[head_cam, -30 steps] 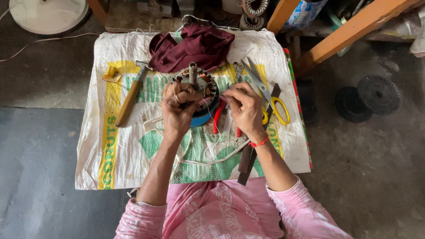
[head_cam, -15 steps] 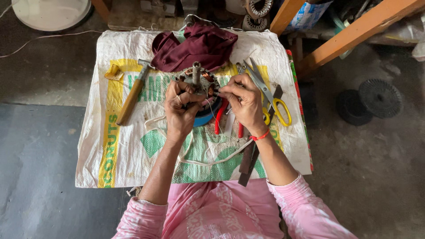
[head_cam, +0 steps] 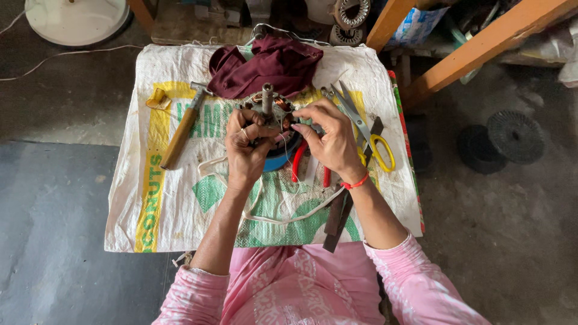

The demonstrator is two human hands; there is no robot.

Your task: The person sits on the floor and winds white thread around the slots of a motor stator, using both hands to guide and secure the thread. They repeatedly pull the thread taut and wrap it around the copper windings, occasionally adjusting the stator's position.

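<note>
Two bare hands hold a small motor core (head_cam: 271,114) over a printed white sack (head_cam: 180,204) spread as a work mat. Left hand (head_cam: 244,150) is closed around the core's near side and underside, hiding most of its body; right hand (head_cam: 328,141) pinches at the core's right edge w/ thumb and fingertips, what they pinch being too small to make out. Core sits above the sack's centre, just in front of a maroon cloth (head_cam: 268,66). Its steel shaft (head_cam: 267,98) stands roughly upright, end toward the camera, so the long axis reads foreshortened; copper windings show around the shaft base. A blue round object (head_cam: 280,159) lies under the core, mostly covered by the hands, identity unclear. Left of core: wooden-handled hammer (head_cam: 180,129), head away from the person. Right of core: yellow-handled scissors (head_cam: 367,135), blades pointing away; red-handled pliers (head_cam: 310,165), jaws hidden under the right hand. Dark flat bars (head_cam: 337,222) lie near the sack's front edge, part-hidden by the right forearm. White cord (head_cam: 283,218) loops across the sack below the hands.
</note>
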